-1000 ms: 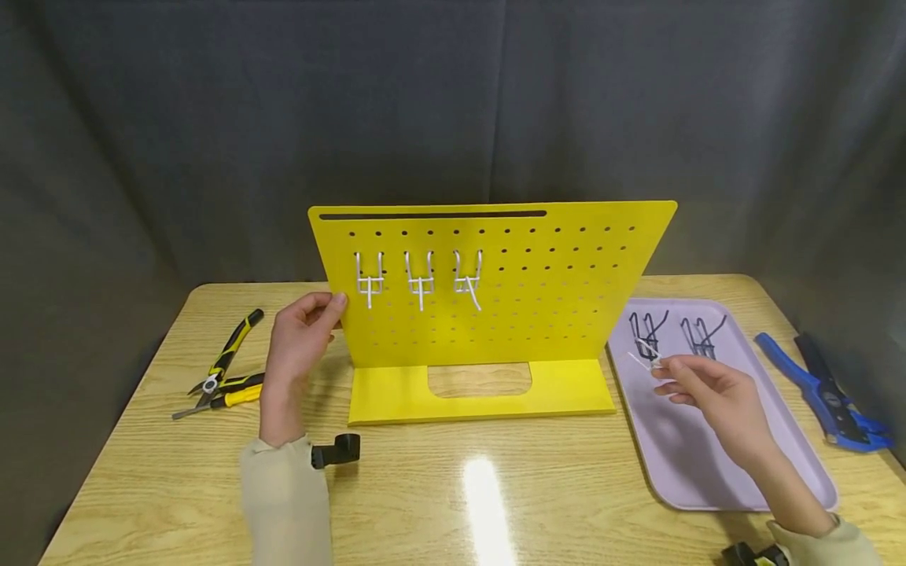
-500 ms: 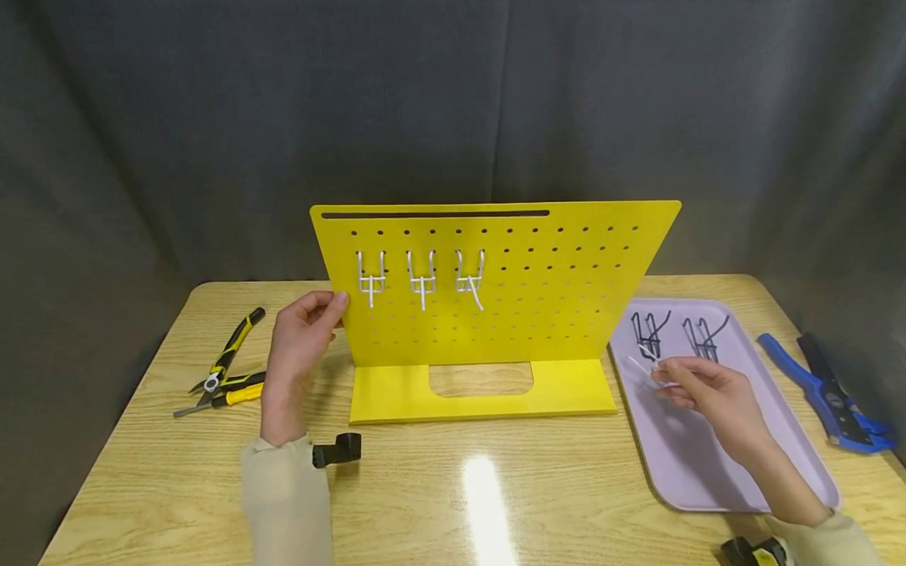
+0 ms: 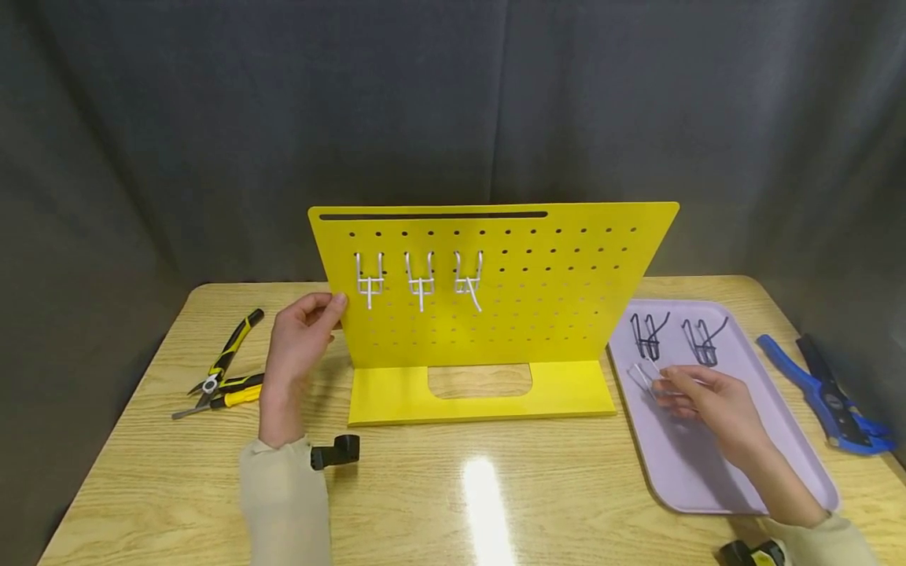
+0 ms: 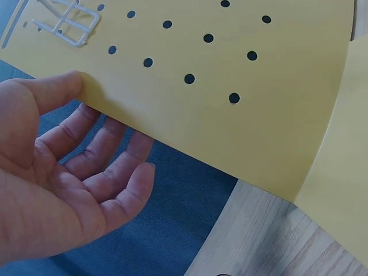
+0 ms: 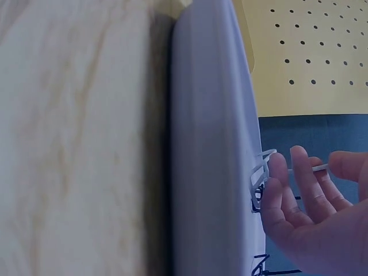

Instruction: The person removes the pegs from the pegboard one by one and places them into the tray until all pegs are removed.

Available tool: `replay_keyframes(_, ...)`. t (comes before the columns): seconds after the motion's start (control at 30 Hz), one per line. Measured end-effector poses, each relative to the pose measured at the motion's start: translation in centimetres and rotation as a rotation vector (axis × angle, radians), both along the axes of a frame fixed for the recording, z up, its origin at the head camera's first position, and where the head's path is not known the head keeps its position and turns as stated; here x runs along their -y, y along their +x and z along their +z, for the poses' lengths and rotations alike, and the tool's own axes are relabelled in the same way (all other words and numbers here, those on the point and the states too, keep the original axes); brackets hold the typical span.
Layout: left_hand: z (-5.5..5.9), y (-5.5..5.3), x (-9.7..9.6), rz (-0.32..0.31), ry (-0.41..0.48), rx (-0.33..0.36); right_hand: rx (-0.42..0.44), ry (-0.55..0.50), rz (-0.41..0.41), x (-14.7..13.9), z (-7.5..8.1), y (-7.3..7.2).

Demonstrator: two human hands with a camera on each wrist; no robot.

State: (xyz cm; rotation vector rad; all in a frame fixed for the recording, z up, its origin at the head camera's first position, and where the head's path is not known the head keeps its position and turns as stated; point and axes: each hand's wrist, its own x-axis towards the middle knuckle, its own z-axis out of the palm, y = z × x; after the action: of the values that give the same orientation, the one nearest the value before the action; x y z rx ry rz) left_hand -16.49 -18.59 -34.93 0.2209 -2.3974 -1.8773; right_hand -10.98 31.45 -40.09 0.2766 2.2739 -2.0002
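Note:
A yellow pegboard point(image 3: 545, 314) stands upright on its own base, with three white wire hooks point(image 3: 421, 283) hung in a row on its upper left part. My left hand point(image 3: 300, 334) pinches the board's left edge; in the left wrist view the thumb point(image 4: 60, 92) lies on the front and the fingertips go behind. Over the lilac tray point(image 3: 708, 479), my right hand point(image 3: 715, 401) holds a white wire hook point(image 3: 642, 376) between thumb and fingers. Two black wire hooks point(image 3: 701, 342) lie in the tray, just beyond that hand.
Pliers with black and yellow handles point(image 3: 230, 350) and a yellow screwdriver point(image 3: 237, 395) lie left of my left arm. A blue hand tool point(image 3: 824, 397) rests right of the tray. Dark curtain point(image 3: 425, 102) hangs behind the wooden table point(image 3: 396, 487).
The white hook in my right hand has turned and dipped slightly, so its prongs point differently over the tray. My left hand keeps its place on the board's edge.

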Motion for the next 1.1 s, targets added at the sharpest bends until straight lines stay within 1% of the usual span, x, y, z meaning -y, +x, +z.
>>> replay_keyframes(0.1,0.0,0.0,0.0,-0.005,-0.002,-0.003,0.009,-0.014,-0.007,-0.1,-0.1,0.0)
replay_keyframes(0.27,0.0,-0.1,0.0,-0.009,-0.002,-0.013,0.016,0.006,-0.008,0.0,0.0,-0.3)
replay_keyframes(0.5,-0.1,0.0,0.0,-0.005,-0.017,-0.009,0.038,0.036,-0.025,0.0,0.1,-0.7)
replay_keyframes(0.6,-0.2,0.0,0.1,-0.004,-0.018,-0.016,0.051,0.03,-0.029,0.0,0.0,-0.8)
replay_keyframes(0.7,-0.2,-0.1,0.1,-0.01,-0.014,-0.022,0.047,0.0,-0.023,-0.2,0.0,-0.9)
replay_keyframes(0.93,-0.1,0.0,0.2,-0.017,-0.019,-0.017,0.044,-0.163,0.025,-0.7,-0.3,-0.9)
replay_keyframes(1.1,-0.1,0.1,0.2,-0.017,-0.015,-0.013,0.03,-0.213,0.035,-0.8,-0.3,-0.7)
